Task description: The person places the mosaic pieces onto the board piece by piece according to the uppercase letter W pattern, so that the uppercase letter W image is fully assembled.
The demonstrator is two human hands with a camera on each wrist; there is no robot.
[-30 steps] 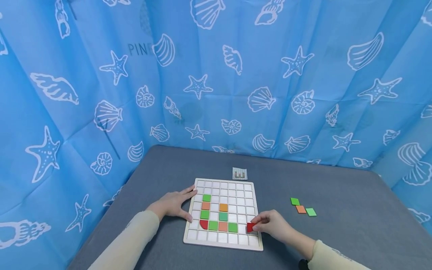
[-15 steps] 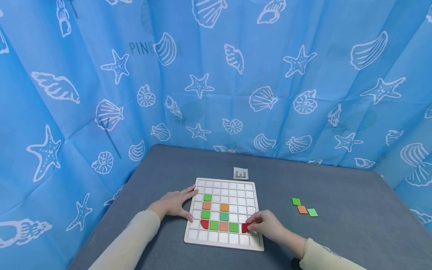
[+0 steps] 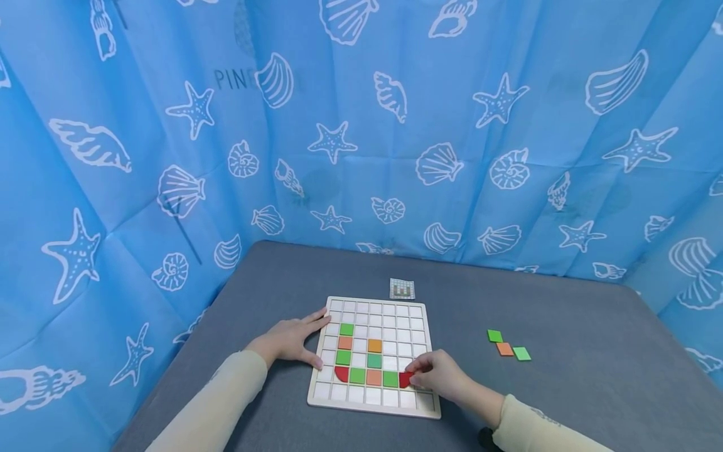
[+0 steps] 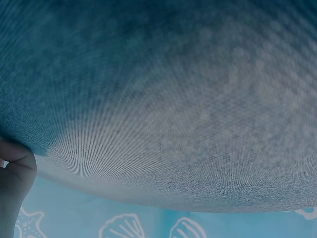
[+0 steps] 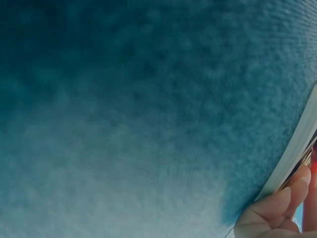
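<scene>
A white gridded board (image 3: 390, 402) lies on the grey table. My left hand (image 3: 290, 341), thumb and fingers spread, rests on its left edge. Thumb and fingertips of my right hand (image 3: 442, 375) pinch a red tile (image 3: 404, 379) with a rounded corner, at the right end of a row of tiles, beside a green tile (image 3: 390, 378). At the row's left end sits another rounded red tile (image 3: 341, 374). An orange tile (image 3: 374, 346) stands above a teal tile (image 3: 374, 361) in the middle column. In the right wrist view, fingers (image 5: 282, 203) show at the board's edge.
Right of the board lie a green tile (image 3: 494, 336), an orange tile (image 3: 504, 349) and a light green tile (image 3: 522, 354). A small patterned card (image 3: 402, 289) lies just beyond the board. Behind the table hangs a blue shell-print curtain (image 3: 361, 176).
My right hand has moved left across the board with the red tile, from near the right edge to beside the green tile. My left hand has stayed in place.
</scene>
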